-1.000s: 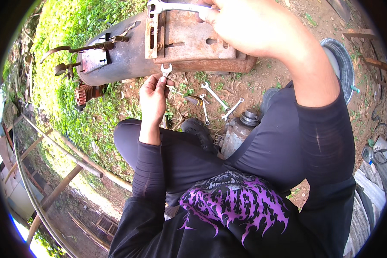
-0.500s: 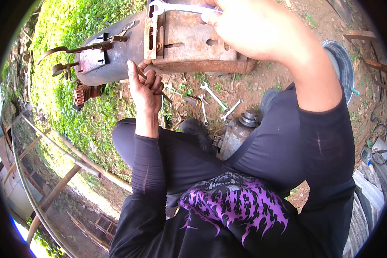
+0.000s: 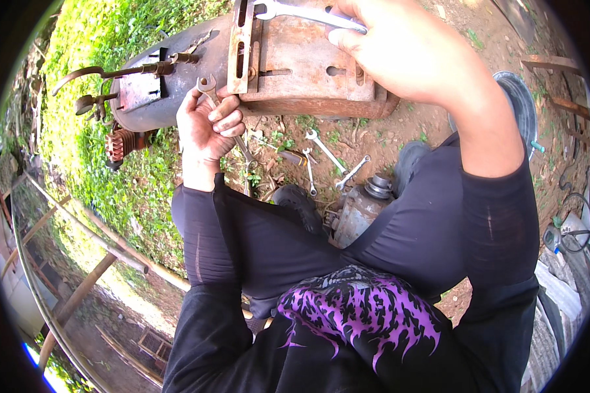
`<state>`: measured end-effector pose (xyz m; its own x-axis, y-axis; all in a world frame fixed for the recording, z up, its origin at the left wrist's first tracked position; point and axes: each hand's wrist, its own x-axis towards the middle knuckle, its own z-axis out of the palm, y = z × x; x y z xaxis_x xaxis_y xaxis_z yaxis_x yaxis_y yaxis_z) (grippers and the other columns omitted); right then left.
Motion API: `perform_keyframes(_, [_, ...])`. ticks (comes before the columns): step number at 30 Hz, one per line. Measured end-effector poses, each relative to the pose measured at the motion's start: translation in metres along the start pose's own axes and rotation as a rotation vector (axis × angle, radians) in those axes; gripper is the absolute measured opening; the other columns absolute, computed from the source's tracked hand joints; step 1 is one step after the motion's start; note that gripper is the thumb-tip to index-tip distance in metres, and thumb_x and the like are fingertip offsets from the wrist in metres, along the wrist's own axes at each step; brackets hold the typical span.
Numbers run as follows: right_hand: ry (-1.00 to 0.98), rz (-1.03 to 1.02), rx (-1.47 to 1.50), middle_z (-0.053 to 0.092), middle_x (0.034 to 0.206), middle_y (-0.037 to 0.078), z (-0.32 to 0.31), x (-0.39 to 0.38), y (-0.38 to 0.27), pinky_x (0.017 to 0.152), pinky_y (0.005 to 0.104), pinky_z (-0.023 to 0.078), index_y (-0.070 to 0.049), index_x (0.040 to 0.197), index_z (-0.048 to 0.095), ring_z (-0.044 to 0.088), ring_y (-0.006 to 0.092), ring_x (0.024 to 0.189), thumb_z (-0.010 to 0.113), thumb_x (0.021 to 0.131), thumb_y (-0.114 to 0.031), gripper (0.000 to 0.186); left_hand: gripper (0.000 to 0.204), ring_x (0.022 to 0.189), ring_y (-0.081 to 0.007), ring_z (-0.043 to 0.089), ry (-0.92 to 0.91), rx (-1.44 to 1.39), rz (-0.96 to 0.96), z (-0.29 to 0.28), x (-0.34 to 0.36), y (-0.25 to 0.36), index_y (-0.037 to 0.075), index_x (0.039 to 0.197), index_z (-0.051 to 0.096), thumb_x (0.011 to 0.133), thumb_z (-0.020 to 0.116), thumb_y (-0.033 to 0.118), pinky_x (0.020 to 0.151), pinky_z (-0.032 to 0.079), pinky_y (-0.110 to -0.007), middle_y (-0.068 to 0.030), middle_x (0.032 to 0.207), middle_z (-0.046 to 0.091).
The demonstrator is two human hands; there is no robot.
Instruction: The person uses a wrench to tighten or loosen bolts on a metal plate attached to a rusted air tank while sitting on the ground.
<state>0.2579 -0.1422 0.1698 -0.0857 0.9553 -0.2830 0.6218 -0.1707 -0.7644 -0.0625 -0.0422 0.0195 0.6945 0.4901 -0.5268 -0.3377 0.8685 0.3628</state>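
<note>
A rusty metal mount (image 3: 301,49) with slots sits on top of a dark cylindrical tank (image 3: 206,62) in front of me. Along the mount's left edge runs a slotted bar (image 3: 239,69). My right hand (image 3: 396,52) grips a shiny combination wrench (image 3: 301,12) above the mount; its open jaw lies over the slotted bar. Just below the tank's near side, my left hand (image 3: 203,134) is closed around a second, duller wrench (image 3: 213,96), held tilted with its open jaw upward. The fingertips are close to the bar's lower end.
Several wrenches (image 3: 326,150) lie on the dirt between my legs and the tank, near a yellow-and-black handled tool (image 3: 294,156). A grey metal canister (image 3: 360,213) stands between my legs. To the right is a metal basin (image 3: 521,108); bamboo poles (image 3: 88,226) cross the left.
My left hand has turned and shifted slightly left and down, bringing its wrench's jaw into view. The right hand and its wrench have moved slightly right and down in the picture.
</note>
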Motion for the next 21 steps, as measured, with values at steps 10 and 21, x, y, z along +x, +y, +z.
perform_keyframes(10, [0.169, -0.062, -0.218, 0.068, 0.105, 0.028, 0.021, -0.004, -0.008, 0.091, 0.0464, 0.051, 0.003, 0.123, 0.061, 0.065, 0.0422, 0.101, 0.054, 0.095, -0.018, 0.036, 0.025, 0.046, -0.0057, 0.026, -0.028, 0.048, -0.022, 0.005, 0.000, -0.006, 0.025, 0.109, 0.064, 0.104, 0.046, 0.041, 0.044, 0.023, -0.021, 0.0081, 0.055, 0.028])
perform_keyframes(21, [0.049, 0.037, -0.206, 0.068, 0.102, 0.028, 0.012, 0.001, -0.013, 0.089, 0.0480, 0.051, 0.001, 0.120, 0.062, 0.065, 0.0427, 0.100, 0.055, 0.094, -0.019, 0.034, 0.027, 0.044, -0.0075, 0.026, 0.147, 0.038, 0.031, 0.017, 0.002, -0.021, 0.036, 0.104, 0.069, 0.105, 0.044, 0.047, 0.042, 0.025, -0.022, 0.0071, 0.054, 0.034])
